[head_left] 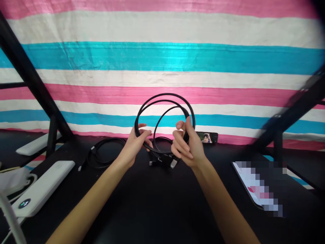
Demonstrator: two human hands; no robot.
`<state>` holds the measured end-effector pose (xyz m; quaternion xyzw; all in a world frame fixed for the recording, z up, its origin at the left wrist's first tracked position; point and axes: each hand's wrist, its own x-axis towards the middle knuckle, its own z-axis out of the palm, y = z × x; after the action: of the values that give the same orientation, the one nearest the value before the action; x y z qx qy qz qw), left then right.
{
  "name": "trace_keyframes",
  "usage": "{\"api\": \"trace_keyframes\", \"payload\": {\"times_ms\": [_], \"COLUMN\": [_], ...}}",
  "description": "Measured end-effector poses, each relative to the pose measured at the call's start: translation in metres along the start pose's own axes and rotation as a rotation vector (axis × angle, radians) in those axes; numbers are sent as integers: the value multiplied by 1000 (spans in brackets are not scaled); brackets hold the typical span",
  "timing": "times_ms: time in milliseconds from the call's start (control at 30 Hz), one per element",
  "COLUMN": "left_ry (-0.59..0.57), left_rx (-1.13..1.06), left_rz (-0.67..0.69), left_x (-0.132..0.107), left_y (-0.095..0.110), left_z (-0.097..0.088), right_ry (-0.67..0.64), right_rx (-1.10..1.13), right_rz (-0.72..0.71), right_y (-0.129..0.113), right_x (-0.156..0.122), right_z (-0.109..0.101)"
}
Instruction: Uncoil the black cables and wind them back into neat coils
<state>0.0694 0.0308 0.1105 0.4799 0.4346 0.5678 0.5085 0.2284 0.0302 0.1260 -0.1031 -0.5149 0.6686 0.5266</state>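
Black cable coil [136,126] above the table [157,206]

Our left hand [138,142] has its grip pinched on the loops; our right hand [188,145] curls loosely round the opposite side. We do best with light, even tension, so the loops stay round. The coil sits before the table's far edge; a second coil [89,158] lies left, a white power bank [48,186] nearer the left edge.

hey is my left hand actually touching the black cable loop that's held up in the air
Touching. The head view shows the raised black cable loop running between the thumb and fingers of your left hand.
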Motion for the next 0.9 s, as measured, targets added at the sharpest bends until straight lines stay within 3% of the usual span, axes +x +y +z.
{"api": "trace_keyframes", "payload": {"times_ms": [100, 233, 333, 433, 500, 667, 767, 900], "left_ry": [107, 136, 51, -156, -259, -297, -301, -295], "left_rx": [144, 352, 380, 268, 142, -144, -222, -156], "left_rz": [141, 301, 387, 289, 210, 27, -18, 0], "left_x": [10, 18, 16, 12, 9, 3, 1, -3], "left_y": [-4, -5, -1, 5, 9, 15, 22, 33], "left_z": [-10, -23, -27, -26, -23, -21, -24, -30], "right_ry": [-98, -290, -411, -441, -345, 199, 286, 322], "right_rx": [-94, -269, -323, -369, -421, -656, -797, -858], "right_rz": [89, 220, 304, 309, 215, -101, -181, -308], "right_y": [-7, -14, -21, -28, -29, -13, 4, 16], "right_x": [-6, -17, -25, -29, -25, -3, 5, 1], "right_z": [-4, -5, -3, -5, -12, -30, -27, -5]}}
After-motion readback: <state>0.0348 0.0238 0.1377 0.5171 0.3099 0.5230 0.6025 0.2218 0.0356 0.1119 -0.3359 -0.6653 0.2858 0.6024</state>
